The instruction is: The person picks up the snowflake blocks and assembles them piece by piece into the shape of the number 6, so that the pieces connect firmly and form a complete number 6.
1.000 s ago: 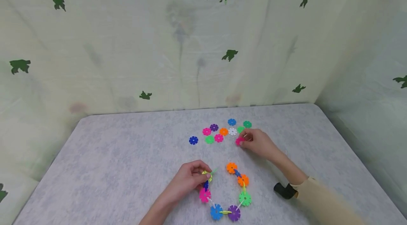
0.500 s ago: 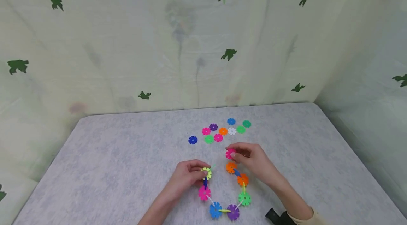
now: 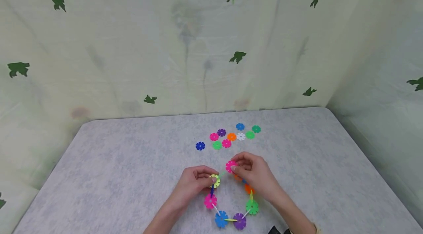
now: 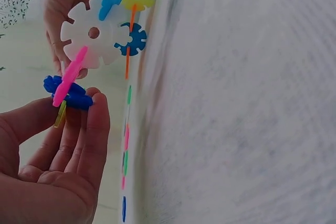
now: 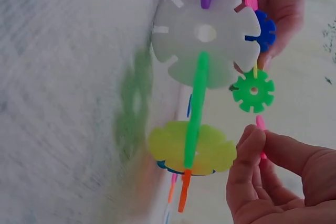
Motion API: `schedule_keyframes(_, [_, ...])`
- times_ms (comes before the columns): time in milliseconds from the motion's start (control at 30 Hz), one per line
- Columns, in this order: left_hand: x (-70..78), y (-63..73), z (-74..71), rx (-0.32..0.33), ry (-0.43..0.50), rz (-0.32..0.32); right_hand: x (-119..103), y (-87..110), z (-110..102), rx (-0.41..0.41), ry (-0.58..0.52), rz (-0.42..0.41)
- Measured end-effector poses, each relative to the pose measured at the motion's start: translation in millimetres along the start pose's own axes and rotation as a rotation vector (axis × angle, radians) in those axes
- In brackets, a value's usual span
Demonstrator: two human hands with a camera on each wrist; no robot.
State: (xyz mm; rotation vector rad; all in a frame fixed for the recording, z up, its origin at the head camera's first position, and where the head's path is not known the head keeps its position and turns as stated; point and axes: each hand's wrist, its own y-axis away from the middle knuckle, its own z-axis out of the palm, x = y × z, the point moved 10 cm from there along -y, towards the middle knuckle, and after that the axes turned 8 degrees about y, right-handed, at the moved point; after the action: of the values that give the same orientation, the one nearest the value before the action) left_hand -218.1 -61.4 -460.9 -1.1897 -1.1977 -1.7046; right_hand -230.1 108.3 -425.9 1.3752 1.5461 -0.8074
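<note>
Over the bench (image 3: 132, 164), the left hand (image 3: 196, 182) pinches a chain's (image 3: 239, 224) yellow disc (image 3: 216, 181); the right hand (image 3: 256, 173) pinches a pink disc (image 3: 229, 166); only the right wrist view shows the green disc (image 5: 263, 97) between them face-on.

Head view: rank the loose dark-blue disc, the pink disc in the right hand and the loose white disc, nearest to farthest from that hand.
1. Pink disc: pinched at the fingertips of the right hand.
2. White disc: on the table, just beyond the hand.
3. Dark-blue disc: well to the left, at the loose group's left end.
</note>
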Motion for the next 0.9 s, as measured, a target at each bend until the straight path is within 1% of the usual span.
schedule_keyframes(167, [4.4, 1.7, 0.3, 0.003, 0.019, 0.035, 3.1, -1.0, 7.1, -0.035, -0.031, 0.018])
schedule_keyframes(367, [9.1, 3.8, 0.5, 0.009, 0.014, 0.094, 2.1, 1.2, 11.1, -0.065, -0.117, 0.005])
schedule_keyframes(500, [11.5, 4.4, 2.5, -0.006, -0.023, 0.126, 1.9, 1.7, 15.3, -0.114, -0.169, 0.000])
schedule_keyframes(633, [13.3, 4.7, 4.5, -0.015, -0.066, 0.150, 4.2, 1.1, 18.8, -0.143, -0.192, 0.012])
schedule_keyframes(767, [12.0, 3.3, 5.6, -0.025, -0.079, 0.140, 6.6, 0.2, 20.2, -0.140, -0.213, 0.015])
schedule_keyframes(900, [6.8, 0.0, 7.9, -0.042, -0.087, 0.087, 5.7, 0.3, 20.6, -0.138, -0.193, -0.002])
